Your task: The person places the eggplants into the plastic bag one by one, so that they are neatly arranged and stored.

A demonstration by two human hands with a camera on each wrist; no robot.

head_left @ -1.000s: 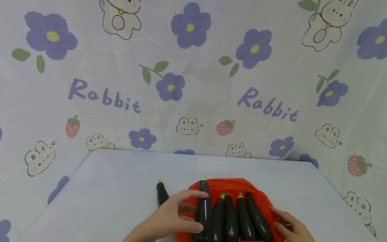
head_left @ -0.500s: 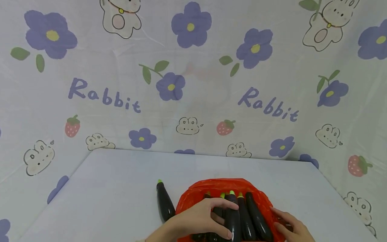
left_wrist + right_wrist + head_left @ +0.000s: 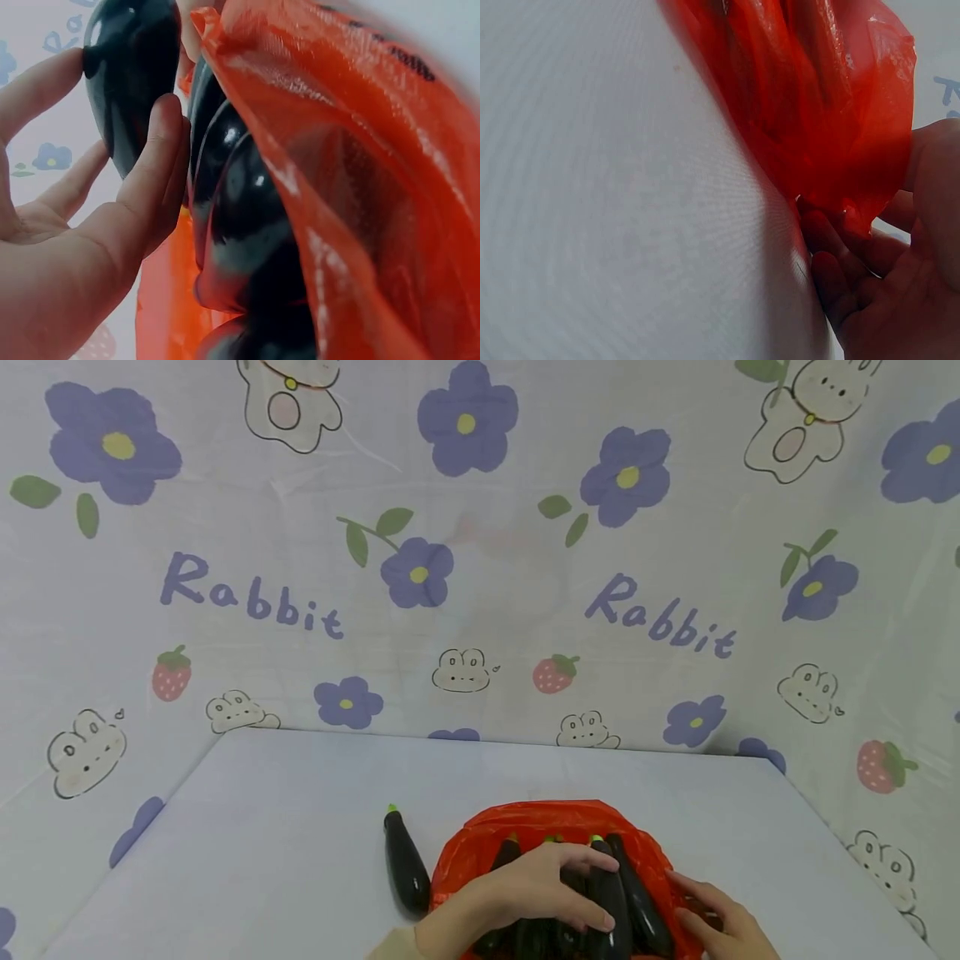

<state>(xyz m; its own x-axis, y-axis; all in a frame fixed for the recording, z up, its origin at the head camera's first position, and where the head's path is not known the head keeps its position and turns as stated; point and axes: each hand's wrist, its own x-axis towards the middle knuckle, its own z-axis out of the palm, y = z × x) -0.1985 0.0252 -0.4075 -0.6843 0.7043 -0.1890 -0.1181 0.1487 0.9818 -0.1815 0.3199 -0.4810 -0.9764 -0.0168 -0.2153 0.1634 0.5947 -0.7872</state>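
My left hand [image 3: 536, 885] reaches across the bag and grips a dark, glossy eggplant [image 3: 609, 902] with a light green stem end. In the left wrist view, thumb and fingers close around this eggplant [image 3: 135, 67], which is raised beside the others. Several more eggplants [image 3: 641, 897] lie side by side in the red plastic bag [image 3: 555, 814]; my left hand partly covers them. On the bag's right side, my right hand [image 3: 723, 918] holds the edge. The right wrist view has the red plastic [image 3: 847, 127] between its thumb and fingers.
One eggplant [image 3: 407, 864] lies outside the bag, on the white table [image 3: 300, 827] at its left. Behind the table hangs a cloth [image 3: 495, 568] printed with flowers, rabbits and strawberries.
My left hand has carried the eggplant rightward, from the bag's left side to above its right part. The right hand stays at the bag's edge.
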